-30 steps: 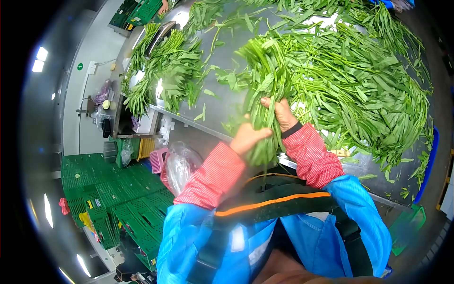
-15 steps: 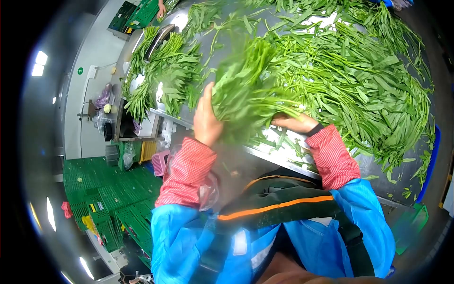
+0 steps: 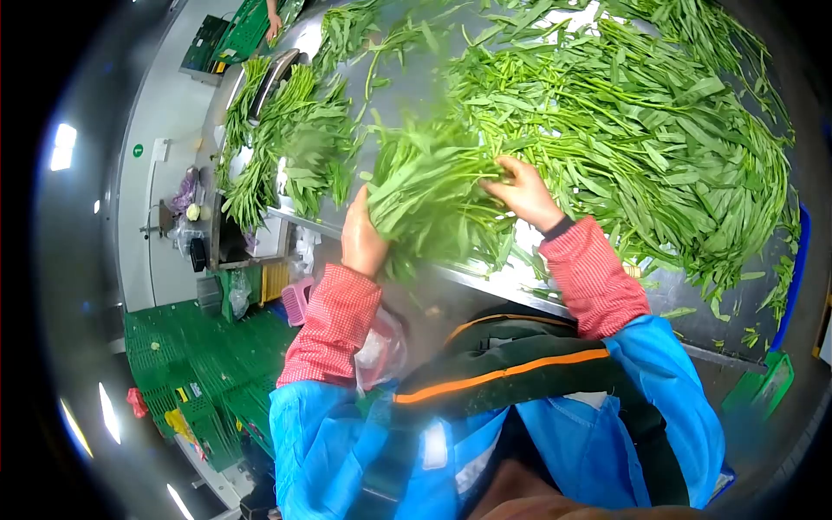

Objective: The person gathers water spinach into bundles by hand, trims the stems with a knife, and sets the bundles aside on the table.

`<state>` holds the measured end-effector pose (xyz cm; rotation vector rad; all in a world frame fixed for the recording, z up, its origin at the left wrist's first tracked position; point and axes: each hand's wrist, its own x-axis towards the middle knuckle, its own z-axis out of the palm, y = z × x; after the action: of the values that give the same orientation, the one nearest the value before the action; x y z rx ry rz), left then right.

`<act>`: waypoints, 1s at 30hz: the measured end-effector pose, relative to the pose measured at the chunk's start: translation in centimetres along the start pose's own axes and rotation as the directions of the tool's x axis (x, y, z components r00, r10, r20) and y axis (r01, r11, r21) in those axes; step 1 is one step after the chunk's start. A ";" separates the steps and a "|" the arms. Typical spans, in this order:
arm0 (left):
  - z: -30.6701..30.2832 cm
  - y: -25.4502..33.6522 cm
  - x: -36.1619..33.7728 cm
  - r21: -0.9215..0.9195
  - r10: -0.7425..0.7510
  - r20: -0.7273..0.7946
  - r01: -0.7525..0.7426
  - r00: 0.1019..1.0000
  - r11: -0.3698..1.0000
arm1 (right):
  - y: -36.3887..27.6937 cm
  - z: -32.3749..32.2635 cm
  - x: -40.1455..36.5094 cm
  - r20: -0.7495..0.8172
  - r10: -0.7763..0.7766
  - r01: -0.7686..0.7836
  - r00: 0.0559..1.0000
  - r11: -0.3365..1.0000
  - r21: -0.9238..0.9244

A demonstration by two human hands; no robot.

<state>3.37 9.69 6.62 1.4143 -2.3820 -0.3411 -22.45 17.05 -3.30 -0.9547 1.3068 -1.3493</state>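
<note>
A loose bunch of water spinach (image 3: pixel 429 186) is held over the near edge of the metal table, its leaves toward the left and its stems toward the right. My left hand (image 3: pixel 362 238) is wrapped round the leafy end, its fingers partly covered by leaves. At the stem end, my right hand (image 3: pixel 527 195) pinches some stems between thumb and fingers. Just beyond my right hand lies a large spread pile of water spinach (image 3: pixel 633 139). Gathered bunches of the same greens (image 3: pixel 303 139) rest on the table's left end.
The table's metal edge (image 3: pixel 520 293) runs in front of my body. Green crates (image 3: pixel 199 342) cover the floor at lower left, near a pink basket (image 3: pixel 296 303). Another person's hand (image 3: pixel 274 28) shows by a green crate (image 3: pixel 247 33) at upper left. A green container (image 3: pixel 764 386) stands at right.
The bunch has come lower and turned flatter. My right hand has moved up from beneath the stems to their end; my left hand has shifted slightly left and down.
</note>
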 end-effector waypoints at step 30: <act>-3.5 -0.5 -1.0 -0.040 0.260 0.145 -0.257 0.955 0.966 | -1.9 0.3 2.7 0.088 -0.324 0.335 0.942 0.917 -0.218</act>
<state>5.65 10.25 9.44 1.0820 -2.6367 -0.4129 -22.95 14.23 -1.60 -1.4121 1.3243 -1.4335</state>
